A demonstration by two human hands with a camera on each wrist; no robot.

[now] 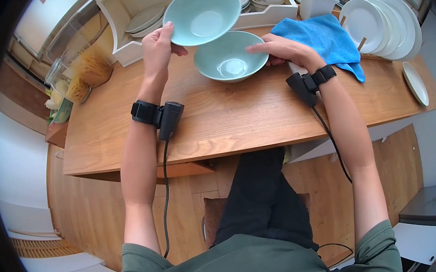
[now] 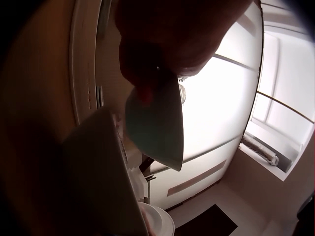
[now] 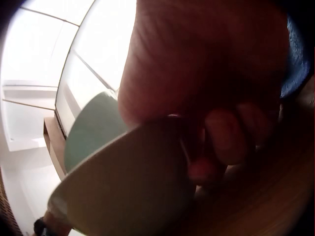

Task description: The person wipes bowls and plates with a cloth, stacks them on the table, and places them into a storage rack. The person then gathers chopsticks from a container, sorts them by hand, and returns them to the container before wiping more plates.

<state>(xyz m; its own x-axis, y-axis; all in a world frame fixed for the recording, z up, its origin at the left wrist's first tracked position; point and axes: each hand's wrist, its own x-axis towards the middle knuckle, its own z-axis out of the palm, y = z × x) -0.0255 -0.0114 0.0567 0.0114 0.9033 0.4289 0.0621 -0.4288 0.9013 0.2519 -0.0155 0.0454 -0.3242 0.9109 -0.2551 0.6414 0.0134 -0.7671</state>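
A pale green bowl (image 1: 207, 20) is up in the air, tilted with its inside facing me. My left hand (image 1: 156, 50) grips it at the left rim, thumb on the inside. Just below and nearer the desk, a second pale green bowl (image 1: 227, 57) has its right rim in my right hand (image 1: 289, 50). The right wrist view shows curled fingers (image 3: 226, 137) under that lower bowl (image 3: 130, 182), with the upper bowl (image 3: 93, 123) behind it. The left wrist view has the upper bowl (image 2: 155, 125) hanging from my dark, shaded left hand (image 2: 170, 42).
A blue cloth (image 1: 318, 41) lies right of my right hand. White plates (image 1: 366, 27) stand in a rack at the right, beside a small oval dish (image 1: 415, 83). Behind the bowls, a white shelf (image 1: 119, 20) holds dishes. Jars of pasta (image 1: 90, 67) stand at the left.
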